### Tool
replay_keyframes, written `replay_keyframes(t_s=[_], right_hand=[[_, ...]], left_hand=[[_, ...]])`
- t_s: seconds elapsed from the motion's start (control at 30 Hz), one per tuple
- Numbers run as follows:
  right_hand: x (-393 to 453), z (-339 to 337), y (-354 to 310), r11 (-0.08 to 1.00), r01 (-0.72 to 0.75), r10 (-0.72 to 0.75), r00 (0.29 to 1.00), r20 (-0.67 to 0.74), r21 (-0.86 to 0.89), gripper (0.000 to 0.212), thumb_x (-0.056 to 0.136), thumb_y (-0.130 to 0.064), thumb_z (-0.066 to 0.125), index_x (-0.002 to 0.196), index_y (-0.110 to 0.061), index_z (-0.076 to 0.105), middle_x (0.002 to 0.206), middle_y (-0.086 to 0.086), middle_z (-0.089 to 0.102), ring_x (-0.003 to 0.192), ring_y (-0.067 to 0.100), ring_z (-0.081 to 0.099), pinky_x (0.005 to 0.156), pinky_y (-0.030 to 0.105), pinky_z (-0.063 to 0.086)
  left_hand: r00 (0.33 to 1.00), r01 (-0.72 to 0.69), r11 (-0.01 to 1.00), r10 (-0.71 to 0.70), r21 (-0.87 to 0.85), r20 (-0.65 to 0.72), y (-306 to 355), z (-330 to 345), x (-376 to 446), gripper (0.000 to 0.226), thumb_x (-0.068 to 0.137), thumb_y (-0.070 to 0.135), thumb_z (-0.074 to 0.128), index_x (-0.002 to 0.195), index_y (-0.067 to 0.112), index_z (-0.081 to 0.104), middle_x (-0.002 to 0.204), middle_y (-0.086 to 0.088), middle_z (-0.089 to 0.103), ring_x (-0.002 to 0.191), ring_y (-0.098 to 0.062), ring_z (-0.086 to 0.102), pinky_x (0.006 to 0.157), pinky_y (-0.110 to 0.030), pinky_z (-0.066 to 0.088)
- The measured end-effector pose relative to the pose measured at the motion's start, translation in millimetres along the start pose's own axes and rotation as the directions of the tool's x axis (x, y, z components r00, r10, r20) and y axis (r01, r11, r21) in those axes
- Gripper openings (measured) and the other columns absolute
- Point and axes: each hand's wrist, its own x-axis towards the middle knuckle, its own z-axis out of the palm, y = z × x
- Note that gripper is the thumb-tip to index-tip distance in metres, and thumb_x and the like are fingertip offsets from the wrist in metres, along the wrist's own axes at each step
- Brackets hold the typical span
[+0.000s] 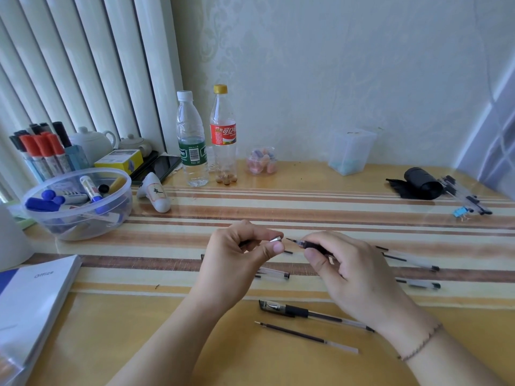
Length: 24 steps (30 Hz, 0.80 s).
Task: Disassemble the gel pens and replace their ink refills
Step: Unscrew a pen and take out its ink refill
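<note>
Hands: left hand (242, 247) pinches one metal tip (275, 240); right hand (345, 270) grips one pen (308, 243); two bottles (191, 140) behind.

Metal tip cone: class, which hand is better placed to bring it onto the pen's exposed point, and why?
The left hand, probably. It pinches the metal tip cone, apart from the refill point, which sticks out of the pen barrel held by the right hand.

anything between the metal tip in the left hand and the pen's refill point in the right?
Nothing visible. The left hand pinches the metal tip cone, the right hand holds the pen barrel, refill point facing the cone. Only a small open gap separates them, above the table.
</note>
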Motion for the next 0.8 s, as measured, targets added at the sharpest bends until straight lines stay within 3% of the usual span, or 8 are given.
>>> replay_keyframes(t_s=[0.1,0.17,0.23,0.4,0.53,0.6,0.7,0.8], right_hand=[[0.3,-0.2,-1.0,1.000,0.013,-0.013,1.000,0.009,-0.013,0.026,0.094,-0.042,0.044,0.100,-0.029,0.066,0.078,-0.018,0.065,0.065,0.005,0.059,0.052,0.030,0.049],[0.5,-0.3,-0.9,1.000,0.018,-0.018,1.000,0.013,-0.010,0.026,0.094,-0.042,0.045,0.100,-0.029,0.066,0.080,-0.016,0.067,0.067,0.007,0.061,0.054,0.033,0.050],[0.5,-1.2,-1.9,0.999,0.030,-0.030,0.999,0.020,-0.027,0.025,0.094,-0.043,0.045,0.101,-0.031,0.066,0.081,-0.016,0.067,0.067,0.008,0.060,0.053,0.033,0.049],[1.0,-5.2,-6.5,0.983,0.073,-0.059,0.995,0.085,-0.167,0.025,0.091,-0.046,0.048,0.104,-0.038,0.068,0.083,-0.017,0.065,0.063,0.000,0.046,0.050,0.010,0.031],[1.2,-4.5,-7.1,0.995,0.042,-0.035,0.997,0.074,-0.090,0.030,0.087,-0.053,0.053,0.105,-0.035,0.066,0.080,-0.021,0.064,0.065,-0.001,0.054,0.054,0.016,0.044],[0.3,-3.9,-5.2,0.999,-0.016,0.019,0.997,0.077,-0.043,0.029,0.080,-0.058,0.055,0.094,-0.033,0.061,0.068,-0.022,0.057,0.057,-0.001,0.050,0.052,0.014,0.040],[-0.5,-2.2,-3.6,0.999,-0.014,0.020,0.993,0.117,-0.053,0.032,0.087,-0.061,0.043,0.082,-0.034,0.060,0.053,-0.019,0.050,0.049,0.005,0.049,0.046,0.020,0.040],[-2.0,-3.2,-5.2,0.995,0.010,0.003,0.992,0.129,-0.098,0.037,0.093,-0.055,0.033,0.083,-0.035,0.062,0.055,-0.014,0.058,0.051,0.007,0.056,0.048,0.031,0.049]], left_hand=[[1.000,0.010,1.000,-0.010,-0.016,0.012,1.3,0.7,-0.7,0.019,0.066,0.037,0.076,0.078,0.023,0.076,0.083,-0.019,0.069,0.074,-0.035,0.060,0.070,-0.043,0.053],[0.999,0.023,1.000,-0.022,-0.017,0.032,0.8,-0.4,-0.4,0.021,0.066,0.036,0.076,0.079,0.019,0.076,0.063,-0.002,0.064,0.056,-0.018,0.053,0.058,-0.030,0.048],[0.997,0.039,0.999,-0.039,-0.004,0.068,0.8,-1.3,-0.8,0.023,0.067,0.035,0.075,0.079,0.015,0.075,0.049,0.012,0.053,0.050,-0.001,0.044,0.054,-0.017,0.039],[0.992,-0.038,0.977,0.013,0.208,0.122,-2.4,-0.2,-1.7,0.006,0.074,0.032,0.078,0.078,0.029,0.074,0.075,-0.008,0.059,0.062,-0.006,0.045,0.060,-0.023,0.037],[0.989,-0.086,0.956,0.048,0.282,0.140,-3.0,1.1,-2.7,0.007,0.075,0.031,0.077,0.078,0.035,0.073,0.077,-0.009,0.058,0.067,-0.012,0.049,0.063,-0.031,0.041],[0.988,-0.104,0.950,0.066,0.295,0.136,-3.8,0.2,-2.3,0.011,0.075,0.030,0.078,0.078,0.038,0.071,0.076,-0.007,0.058,0.065,-0.010,0.048,0.063,-0.028,0.041],[0.987,-0.122,0.943,0.080,0.310,0.142,-4.5,-0.5,-2.3,0.011,0.074,0.028,0.078,0.080,0.035,0.074,0.074,-0.004,0.058,0.065,-0.007,0.048,0.061,-0.022,0.039],[0.984,-0.136,0.931,0.088,0.340,0.154,-4.9,0.5,-3.4,0.010,0.074,0.026,0.079,0.084,0.029,0.076,0.072,0.000,0.057,0.066,-0.006,0.048,0.061,-0.017,0.038]])
